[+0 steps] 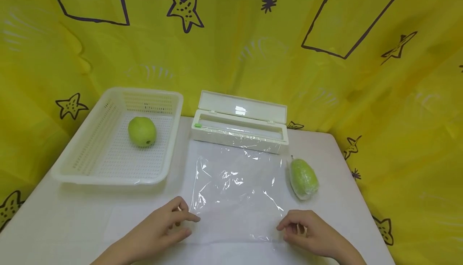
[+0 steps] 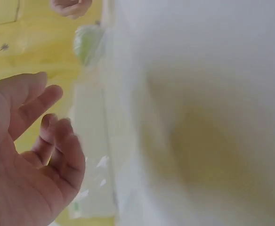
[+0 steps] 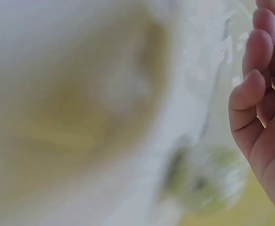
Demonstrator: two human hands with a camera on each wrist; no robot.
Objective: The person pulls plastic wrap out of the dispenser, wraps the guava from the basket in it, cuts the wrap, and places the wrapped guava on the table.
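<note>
My left hand (image 1: 169,224) is loosely bent, thumb and forefinger apart with nothing between them; my right hand (image 1: 312,233) is curled a little tighter, its tips close to the thumb, and I see nothing held there, though I cannot tell whether they brush the cling film (image 1: 231,200). That film lies flat between my two sets of fingers, running away from them to the box (image 1: 236,139) with its lid up. The main trouble, I think, is the film itself: it is thin and already creased near my left fingertips, so lifting one corner ahead of the other could fold it and make it cling to itself. If it is uncut at the box, a hard pull could drag the box toward my fingers or tear the sheet crookedly; I cannot tell whether it is cut. The wrapped fruit (image 1: 303,178) sits just beyond my right fingers, beside the film, and a wide sweep there could knock it rolling. The bare fruit (image 1: 142,131) is beyond my left fingers in the basket (image 1: 108,179), so reaching over with that sleeveless wrist might rumple the film's near edge.
</note>
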